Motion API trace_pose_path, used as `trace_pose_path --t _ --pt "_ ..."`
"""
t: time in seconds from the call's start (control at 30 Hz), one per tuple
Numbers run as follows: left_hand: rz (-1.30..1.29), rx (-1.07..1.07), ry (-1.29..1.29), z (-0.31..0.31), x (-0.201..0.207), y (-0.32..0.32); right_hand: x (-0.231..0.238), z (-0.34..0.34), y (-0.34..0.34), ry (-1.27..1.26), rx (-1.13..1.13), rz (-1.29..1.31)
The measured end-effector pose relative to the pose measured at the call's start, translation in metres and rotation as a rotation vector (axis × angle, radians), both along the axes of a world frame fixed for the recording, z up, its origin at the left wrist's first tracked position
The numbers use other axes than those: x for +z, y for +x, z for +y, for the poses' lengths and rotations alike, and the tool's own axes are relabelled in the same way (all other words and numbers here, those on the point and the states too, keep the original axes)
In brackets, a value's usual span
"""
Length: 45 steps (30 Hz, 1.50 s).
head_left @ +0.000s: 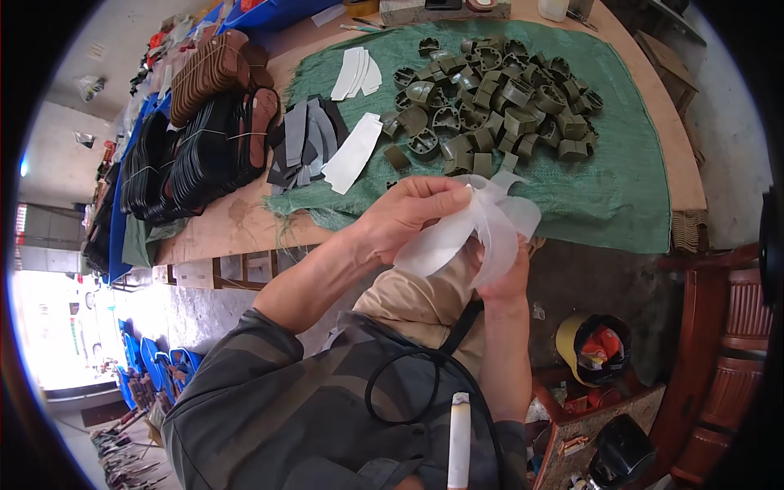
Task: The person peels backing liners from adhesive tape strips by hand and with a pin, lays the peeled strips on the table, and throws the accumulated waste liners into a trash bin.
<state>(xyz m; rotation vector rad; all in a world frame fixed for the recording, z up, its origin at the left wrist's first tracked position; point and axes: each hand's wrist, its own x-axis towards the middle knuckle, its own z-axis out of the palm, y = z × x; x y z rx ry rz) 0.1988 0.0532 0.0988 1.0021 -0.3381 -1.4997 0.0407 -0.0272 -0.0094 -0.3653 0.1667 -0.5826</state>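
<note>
Thin, white, translucent curved sheets point(506, 229) fan out between my two hands above the near edge of a green woven cloth. With thumb and fingers, my left hand point(408, 214) pinches them at their upper middle. My right hand point(508, 278) is closed around their lower right side, its fingers partly hidden behind them. On the cloth just beyond lies a white curved strip stack point(353, 153). Grey and black curved strips point(306, 139) are piled left of it, and more white strips point(357, 73) lie farther back. A heap of olive-green shoe heels point(490, 94) covers the middle of the cloth.
Tied bundles of black soles point(192, 155) and brown soles point(211, 69) stand at the table's left. The green cloth point(629, 163) drapes over the table's front edge. A yellow-and-black helmet-like container point(569, 347) sits low at right, near a wooden chair point(731, 351). A cigarette point(460, 441) juts into view at the bottom.
</note>
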Motion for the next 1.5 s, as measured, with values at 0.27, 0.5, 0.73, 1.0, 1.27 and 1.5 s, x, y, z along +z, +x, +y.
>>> trace_pose_path --t 0.27,0.5,0.73,1.0,1.27,1.5 --pt "0.017 0.023 0.122 0.002 -0.011 0.011 0.019 -0.002 0.0 -0.408 -0.048 0.021" --pt "-0.387 0.368 0.05 0.002 -0.011 0.04 0.013 0.013 -0.021 -0.893 0.349 0.078" --pt "-0.379 0.69 -0.103 0.014 -0.019 0.115 0.003 0.037 -0.063 -0.467 0.436 -0.038" --pt "-0.593 0.561 0.062 0.02 -0.032 0.148 -0.019 0.031 -0.056 -0.546 0.454 0.125" --pt "-1.574 0.536 0.368 0.026 -0.035 0.176 -0.058 0.03 -0.064 -0.336 0.467 0.212" --pt "-0.409 0.627 -0.11 0.039 0.015 0.132 0.001 0.041 -0.032 -0.431 0.048 0.341"
